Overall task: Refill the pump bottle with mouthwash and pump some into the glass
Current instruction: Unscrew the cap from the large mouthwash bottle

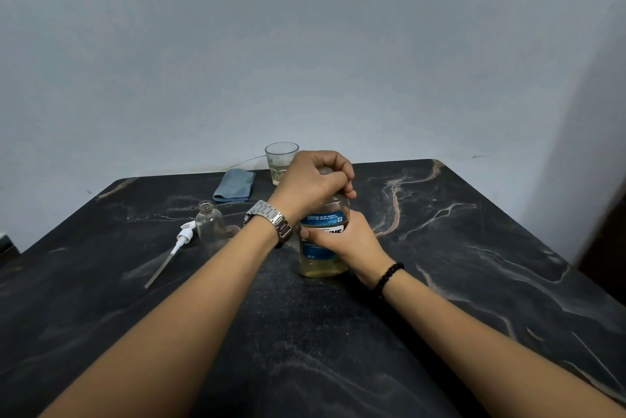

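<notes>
Your right hand (pixel 342 241) wraps the clear blue-labelled mouthwash bottle (pixel 323 248) upright on the dark marbled surface (pixel 440 248), bracing it while your left hand (pixel 313 180) curls over the cap. Small empty clear pump bottle (pixel 210 224) stands open just left, white pump head (pixel 179 245) beside it, glass tumbler (pixel 281 162) behind.

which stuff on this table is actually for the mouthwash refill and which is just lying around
For the job:
- blue-labelled mouthwash bottle of yellowish liquid, gripped by both the left hand and the right hand
- small clear uncapped pump bottle
- white pump head with dip tube
- clear drinking glass

Lying about:
- folded blue cloth
</notes>
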